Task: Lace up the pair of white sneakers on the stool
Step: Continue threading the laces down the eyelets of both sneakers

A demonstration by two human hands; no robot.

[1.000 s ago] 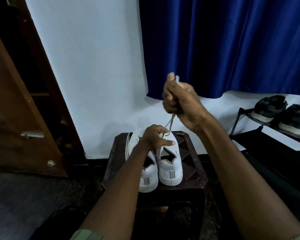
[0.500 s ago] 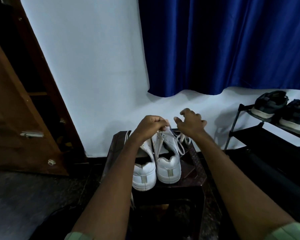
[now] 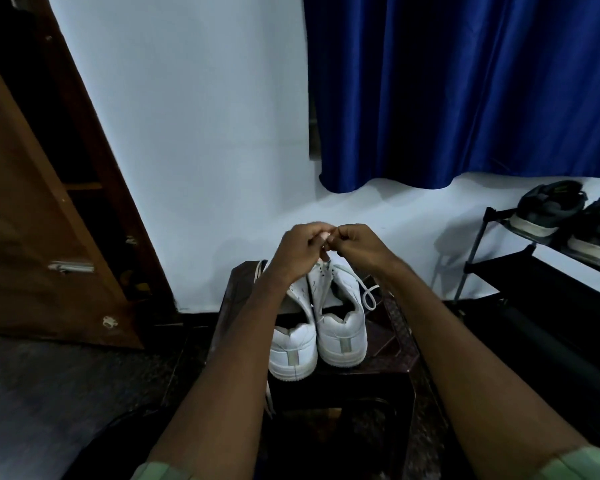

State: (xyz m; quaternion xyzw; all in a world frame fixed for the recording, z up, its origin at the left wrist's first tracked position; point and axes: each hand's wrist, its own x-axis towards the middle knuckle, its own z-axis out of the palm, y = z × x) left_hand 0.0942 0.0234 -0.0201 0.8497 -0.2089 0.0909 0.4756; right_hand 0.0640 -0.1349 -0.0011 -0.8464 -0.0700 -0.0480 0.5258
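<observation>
Sneakers, white and paired, are set side by side on a dark brown stool (image 3: 395,344), heels turned toward the camera and toes toward the pale wall (image 3: 194,133). Of the two, the left sneaker (image 3: 293,355) sits slightly nearer the camera, and the right sneaker (image 3: 343,337) is placed just beside it, the two touching along their inner sides. Both hands are raised together above the front of the right sneaker. The left hand (image 3: 300,247) is curled, and a bit of white lace is pinched between its thumb and fingers. The right hand (image 3: 355,245) is curled as well, its fingertips brought against those of the left hand at the same bit of lace; whether the lace is gripped by it as well cannot be told for certain, though the fingers are pinched together there. A white lace (image 3: 369,296) is seen looping loosely down the outer side of the right sneaker onto the stool. Another strip of white lace (image 3: 268,398) is seen hanging past the front edge of the stool below the left sneaker. A blue curtain (image 3: 465,91) is hung above and behind the stool. To the right, a black shoe rack (image 3: 482,268) is placed against the wall, with dark shoes (image 3: 548,213) kept on its top shelf. A brown wooden door (image 3: 32,237) is seen at the left.
</observation>
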